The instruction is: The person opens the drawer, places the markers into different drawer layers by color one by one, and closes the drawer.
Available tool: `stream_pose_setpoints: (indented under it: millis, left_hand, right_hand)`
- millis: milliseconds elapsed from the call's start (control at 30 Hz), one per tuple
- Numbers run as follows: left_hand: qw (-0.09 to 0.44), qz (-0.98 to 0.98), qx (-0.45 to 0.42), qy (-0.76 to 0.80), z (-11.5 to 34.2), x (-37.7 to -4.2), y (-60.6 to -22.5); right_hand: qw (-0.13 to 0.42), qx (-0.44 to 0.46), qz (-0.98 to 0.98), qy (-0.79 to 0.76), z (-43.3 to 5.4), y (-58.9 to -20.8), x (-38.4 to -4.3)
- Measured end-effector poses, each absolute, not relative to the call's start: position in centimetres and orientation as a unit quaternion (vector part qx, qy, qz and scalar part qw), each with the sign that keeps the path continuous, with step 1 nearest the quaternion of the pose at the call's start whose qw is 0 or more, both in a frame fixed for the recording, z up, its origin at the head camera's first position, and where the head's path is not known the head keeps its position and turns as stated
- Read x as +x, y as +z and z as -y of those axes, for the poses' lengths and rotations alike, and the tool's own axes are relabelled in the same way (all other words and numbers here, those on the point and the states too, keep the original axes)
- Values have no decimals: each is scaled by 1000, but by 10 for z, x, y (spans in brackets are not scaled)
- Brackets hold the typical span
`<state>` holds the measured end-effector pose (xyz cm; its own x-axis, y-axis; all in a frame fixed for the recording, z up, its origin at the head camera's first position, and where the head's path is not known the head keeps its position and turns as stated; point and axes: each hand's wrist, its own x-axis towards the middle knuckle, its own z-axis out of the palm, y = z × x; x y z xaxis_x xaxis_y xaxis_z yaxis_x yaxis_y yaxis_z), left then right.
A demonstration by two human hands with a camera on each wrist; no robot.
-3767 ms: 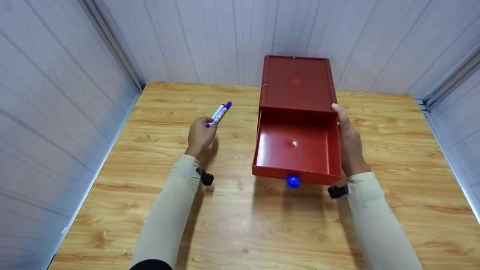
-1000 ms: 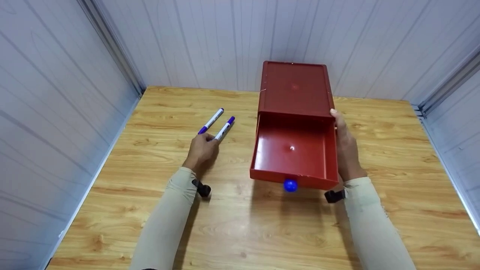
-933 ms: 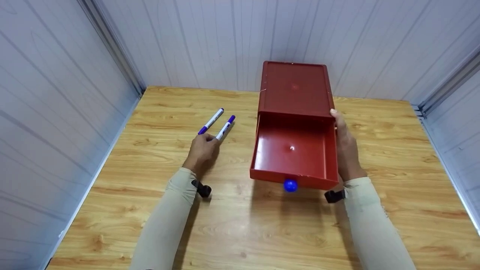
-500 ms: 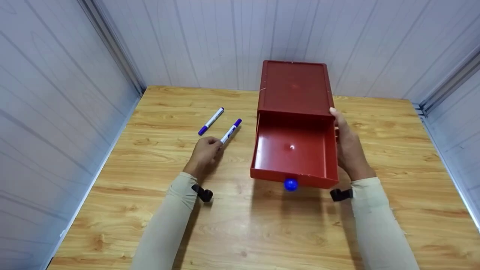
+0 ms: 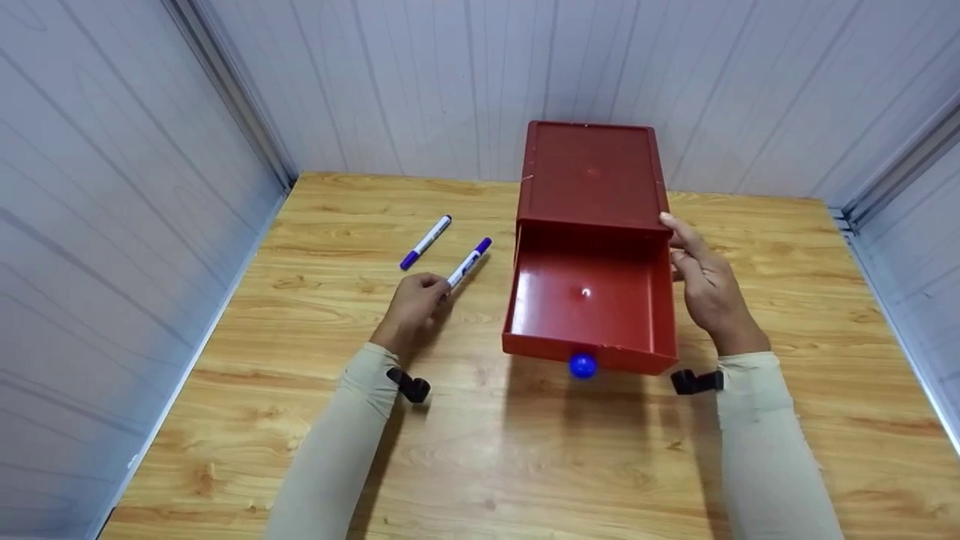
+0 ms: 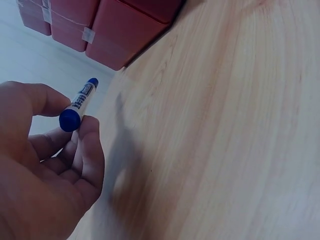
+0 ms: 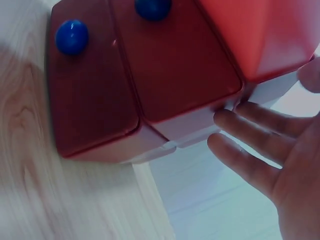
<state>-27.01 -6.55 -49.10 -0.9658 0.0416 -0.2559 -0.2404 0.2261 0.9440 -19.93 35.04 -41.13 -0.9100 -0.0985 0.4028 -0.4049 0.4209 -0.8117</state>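
My left hand (image 5: 416,304) pinches a white marker (image 5: 469,264) with purple ends between thumb and fingers. In the left wrist view the marker (image 6: 80,102) is held above the wooden tabletop, one end toward the camera. A second marker (image 5: 426,242) of the same kind lies on the table just beyond that hand. To the right stands a red drawer unit (image 5: 592,172), its top drawer (image 5: 589,296) pulled out with nothing inside. My right hand (image 5: 712,292) is at the unit's right side, fingers extended, fingertips (image 7: 225,120) right at the side wall.
The unit has lower drawers (image 7: 90,95) below, pushed in, with blue round knobs (image 7: 71,36). The pulled-out drawer's blue knob (image 5: 583,366) juts toward the front. Pale panel walls (image 5: 420,82) enclose the table (image 5: 465,450) at the back and both sides.
The left hand earlier had both markers together; one now lies on the table, and the other has moved right in its grip. The right hand has shifted right, its palm away from the unit.
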Motion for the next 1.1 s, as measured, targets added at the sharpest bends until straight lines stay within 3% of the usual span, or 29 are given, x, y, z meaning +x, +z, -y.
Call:
stream_pose_setpoints:
  millis: [467,767,1100]
  left_hand:
    - [93,-684,-73,720,63,-265,-494]
    - [120,-599,-81,787,61,-259,-484]
    - [145,-573,-36,806,60,-243,-477]
  right_hand:
    - [183,118,800,559,-316,-374,-193]
    - [181,139,775,589,-336,-409,-218]
    - [163,141,739,638,-336,-416,-219]
